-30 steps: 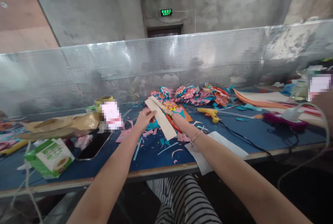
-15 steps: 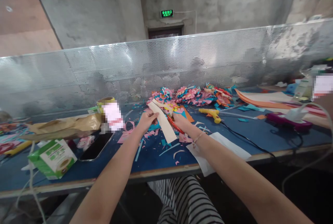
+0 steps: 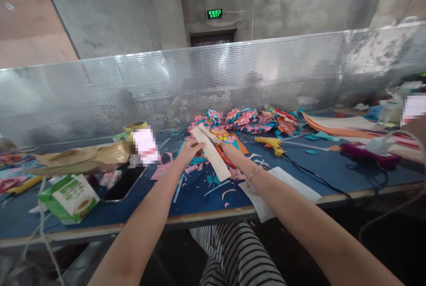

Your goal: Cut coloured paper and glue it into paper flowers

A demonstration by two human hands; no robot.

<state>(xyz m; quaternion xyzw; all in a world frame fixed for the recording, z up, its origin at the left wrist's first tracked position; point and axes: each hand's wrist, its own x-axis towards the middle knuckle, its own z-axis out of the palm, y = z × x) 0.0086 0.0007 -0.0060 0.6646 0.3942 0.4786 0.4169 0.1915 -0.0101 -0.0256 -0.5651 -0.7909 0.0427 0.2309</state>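
Observation:
My left hand (image 3: 188, 151) pinches the left edge of a long cream paper strip (image 3: 213, 155) held above the blue table (image 3: 140, 206). My right hand (image 3: 232, 153) grips red-handled scissors (image 3: 223, 156) whose blades run along the strip's right side near its far end. Both hands are closed. A thin sliver of the strip splits off at the top. Coloured paper scraps (image 3: 196, 179) lie under the hands.
Paper flowers (image 3: 242, 119) are piled at the back by a perforated metal screen (image 3: 100, 95). A yellow glue gun (image 3: 270, 143) with black cord lies to the right, near a purple tool (image 3: 366, 155). A green carton (image 3: 69, 198), phone (image 3: 124, 183) and brown bag (image 3: 83, 157) sit left. White sheet (image 3: 282, 188) at the edge.
The view shifted slightly. My hands and the strip stay in nearly the same place; the scissors have worked a little along the strip's edge.

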